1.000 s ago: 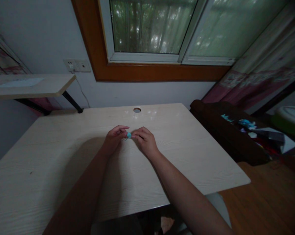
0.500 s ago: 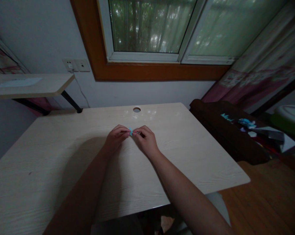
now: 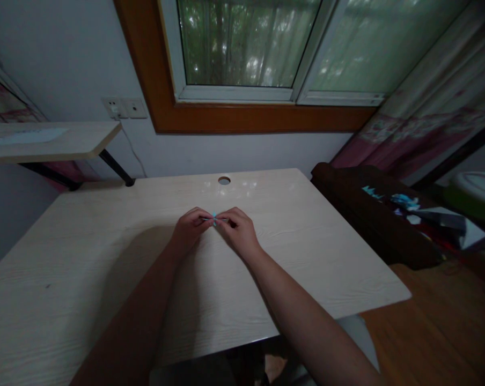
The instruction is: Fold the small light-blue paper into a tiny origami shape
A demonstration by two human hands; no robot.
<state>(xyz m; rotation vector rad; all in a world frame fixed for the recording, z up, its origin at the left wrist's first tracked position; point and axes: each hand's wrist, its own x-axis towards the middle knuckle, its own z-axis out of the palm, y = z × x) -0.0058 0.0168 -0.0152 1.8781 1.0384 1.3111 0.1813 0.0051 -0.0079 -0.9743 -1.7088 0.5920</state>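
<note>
Between my two hands is a small light-blue piece (image 3: 214,215), perhaps folded paper; most of it is hidden by fingers. My left hand (image 3: 189,226) pinches its left side with thumb and fingertips. From the right, my right hand (image 3: 239,227) pinches the other side, the fingertips of both hands almost meeting. Both hands are held over the middle of the pale wooden table (image 3: 307,257), and a broad shadow falls to their left.
A raised shelf (image 3: 101,140) on black legs stands at the back left. Behind the table is a round cable hole (image 3: 224,180) near the wall. At right, a dark brown bench (image 3: 347,214) carries blue pieces (image 3: 405,201) and other clutter.
The fingertips of both hands have drawn closer together, and less of the light-blue piece shows between them. The arms stay almost in place.
</note>
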